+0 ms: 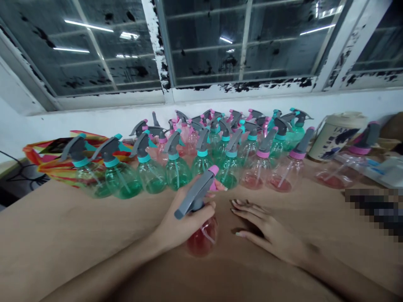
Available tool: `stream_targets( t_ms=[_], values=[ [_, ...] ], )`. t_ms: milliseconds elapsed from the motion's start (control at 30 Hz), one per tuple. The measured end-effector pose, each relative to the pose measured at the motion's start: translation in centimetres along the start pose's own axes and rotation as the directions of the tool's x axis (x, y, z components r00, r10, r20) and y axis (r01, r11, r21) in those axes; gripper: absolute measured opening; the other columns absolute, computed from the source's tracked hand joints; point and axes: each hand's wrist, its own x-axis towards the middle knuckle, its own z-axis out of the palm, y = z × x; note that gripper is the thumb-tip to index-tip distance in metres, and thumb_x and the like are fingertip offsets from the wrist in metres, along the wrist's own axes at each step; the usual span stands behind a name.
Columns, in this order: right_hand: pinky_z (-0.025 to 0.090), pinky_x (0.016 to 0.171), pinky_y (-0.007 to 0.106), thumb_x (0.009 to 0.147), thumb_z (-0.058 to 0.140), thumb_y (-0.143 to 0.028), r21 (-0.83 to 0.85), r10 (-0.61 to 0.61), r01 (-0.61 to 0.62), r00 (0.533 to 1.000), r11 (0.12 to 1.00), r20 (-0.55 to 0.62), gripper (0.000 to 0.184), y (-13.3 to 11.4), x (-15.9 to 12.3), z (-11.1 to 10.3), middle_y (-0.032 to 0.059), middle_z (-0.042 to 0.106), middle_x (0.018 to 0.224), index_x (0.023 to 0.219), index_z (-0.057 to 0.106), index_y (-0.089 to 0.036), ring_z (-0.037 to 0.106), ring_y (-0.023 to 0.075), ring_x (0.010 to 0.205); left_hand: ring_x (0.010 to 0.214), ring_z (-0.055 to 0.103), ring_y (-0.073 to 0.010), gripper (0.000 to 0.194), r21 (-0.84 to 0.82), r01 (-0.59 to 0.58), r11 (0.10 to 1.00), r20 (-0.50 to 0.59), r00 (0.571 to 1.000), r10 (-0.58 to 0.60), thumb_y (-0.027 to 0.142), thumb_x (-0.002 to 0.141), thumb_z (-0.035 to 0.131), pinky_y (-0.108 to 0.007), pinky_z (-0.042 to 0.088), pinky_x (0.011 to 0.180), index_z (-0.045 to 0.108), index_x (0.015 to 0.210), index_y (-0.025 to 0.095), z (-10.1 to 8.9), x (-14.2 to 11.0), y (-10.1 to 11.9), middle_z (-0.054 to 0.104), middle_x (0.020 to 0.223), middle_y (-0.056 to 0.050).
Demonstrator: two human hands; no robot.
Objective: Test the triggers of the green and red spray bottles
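Observation:
My left hand [185, 218] is wrapped round the neck of a pink spray bottle [203, 241] with a grey head and pink nozzle. Red liquid shows in its clear body, which is upright at the near middle of the table. To its right my right hand [264, 222] lies palm down, fingers stretched out, with nothing in it. Just beyond both hands runs a front row of spray bottles: green ones [151, 178] with turquoise collars on the left and middle, pink ones [253, 174] towards the right.
More pink and green spray bottles crowd behind, against the wall below the window [208, 42]. A colourful striped bag [56, 167] lies at the left. A white printed canister [335, 136] and another pink spray bottle [340, 167] stand at the right, near a pixelated dark object [378, 212].

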Motion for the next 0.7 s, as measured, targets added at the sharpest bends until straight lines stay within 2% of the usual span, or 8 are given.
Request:
stream_targets(
  t_ms=[133, 200, 400, 567, 633, 700],
  values=[
    [0.031, 0.106, 0.048, 0.087, 0.047, -0.045, -0.001, -0.010, 0.010, 1.000, 1.000, -0.020, 0.051, 0.29, -0.10, 0.55, 0.0043, 0.043, 0.140, 0.133, 0.041, -0.025, 0.035, 0.0216, 0.129, 0.070, 0.062, -0.0160, 0.009, 0.050, -0.034, 0.998, -0.001, 0.999, 0.034, 0.028, 0.083, 0.049, -0.028, 0.052, 0.067, 0.056, 0.087, 0.024, 0.07, 0.01, 0.38, 0.065, 0.077, 0.001],
    [0.033, 0.105, 0.049, 0.087, 0.049, -0.044, 0.010, -0.020, 0.021, 0.999, 1.000, -0.048, 0.051, 0.53, -0.21, 0.81, 0.0038, 0.043, 0.139, 0.134, 0.041, -0.027, 0.037, 0.0224, 0.128, 0.068, 0.061, -0.0150, 0.010, 0.068, -0.054, 0.996, -0.006, 0.998, 0.055, 0.029, 0.084, 0.048, -0.027, 0.051, 0.066, 0.056, 0.086, 0.024, 0.15, 0.04, 0.44, 0.064, 0.079, 0.001],
    [0.034, 0.105, 0.047, 0.086, 0.050, -0.043, -0.001, -0.005, 0.005, 0.998, 1.000, -0.060, 0.050, 0.32, -0.32, 0.72, 0.0030, 0.044, 0.139, 0.133, 0.042, -0.027, 0.038, 0.0218, 0.128, 0.062, 0.056, -0.0147, 0.013, 0.121, -0.077, 0.990, -0.036, 0.996, 0.082, 0.030, 0.082, 0.046, -0.026, 0.049, 0.060, 0.052, 0.074, 0.023, 0.30, -0.02, 0.18, 0.055, 0.067, 0.002],
    [0.035, 0.104, 0.047, 0.085, 0.051, -0.043, 0.009, -0.005, 0.006, 0.998, 1.000, -0.062, 0.049, 0.32, -0.28, 0.70, 0.0028, 0.046, 0.138, 0.132, 0.043, -0.028, 0.039, 0.0221, 0.127, 0.062, 0.056, -0.0144, 0.016, 0.102, -0.104, 0.989, 0.021, 0.995, 0.102, 0.030, 0.084, 0.045, -0.027, 0.049, 0.063, 0.053, 0.072, 0.022, 0.10, 0.23, 0.30, 0.056, 0.065, 0.001],
    [0.035, 0.104, 0.047, 0.085, 0.052, -0.043, 0.012, -0.009, 0.009, 0.998, 1.000, -0.056, 0.050, 0.44, -0.30, 0.78, 0.0026, 0.045, 0.138, 0.132, 0.043, -0.028, 0.039, 0.0221, 0.127, 0.061, 0.055, -0.0137, 0.014, 0.070, -0.105, 0.992, 0.039, 0.994, 0.102, 0.029, 0.084, 0.045, -0.026, 0.049, 0.063, 0.055, 0.078, 0.022, 0.13, 0.36, 0.30, 0.057, 0.067, 0.002],
    [0.034, 0.105, 0.047, 0.085, 0.051, -0.043, 0.013, 0.000, 0.000, 0.998, 1.000, -0.057, 0.051, 0.51, -0.32, 0.82, 0.0026, 0.044, 0.139, 0.133, 0.042, -0.027, 0.039, 0.0221, 0.127, 0.059, 0.053, -0.0135, 0.012, 0.060, -0.104, 0.993, 0.014, 0.995, 0.104, 0.029, 0.083, 0.046, -0.026, 0.048, 0.060, 0.056, 0.082, 0.023, 0.27, 0.41, 0.20, 0.056, 0.067, 0.002]
  ],
)
